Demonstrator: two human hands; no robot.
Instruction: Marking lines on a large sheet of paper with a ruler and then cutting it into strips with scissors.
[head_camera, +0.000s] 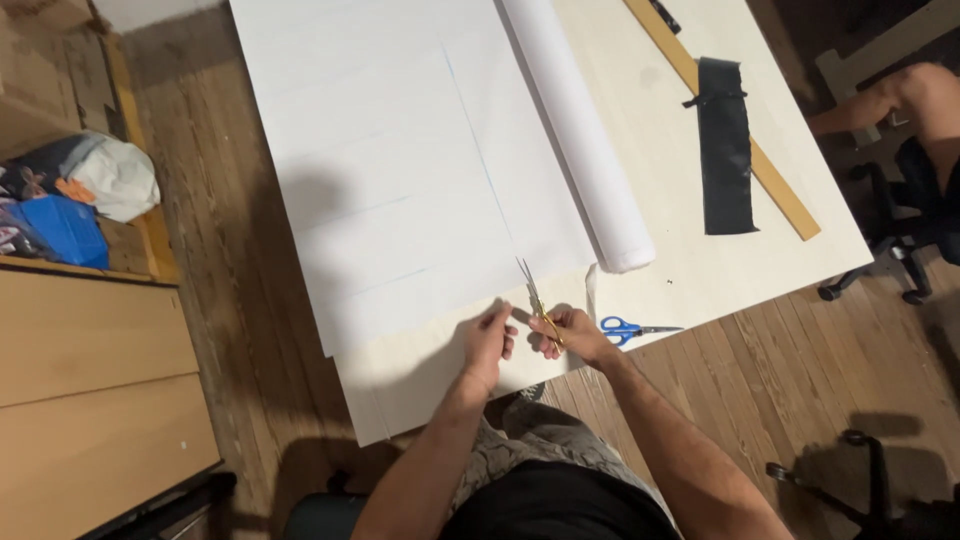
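A large white paper sheet (400, 170) lies spread over a pale table (690, 270), unrolled from a white paper roll (585, 140). My right hand (578, 335) grips gold-handled scissors (535, 300), blades open and pointing away from me at the sheet's near edge. My left hand (488, 335) pinches the paper edge just left of the blades.
Blue-handled scissors (630, 328) lie at the table's near edge, right of my hand. A black fabric pouch (725, 150) and a long wooden ruler (730, 130) lie on the right. Another person's arm (900, 100) and office chairs are at far right. Wooden shelves with bags (70, 200) stand left.
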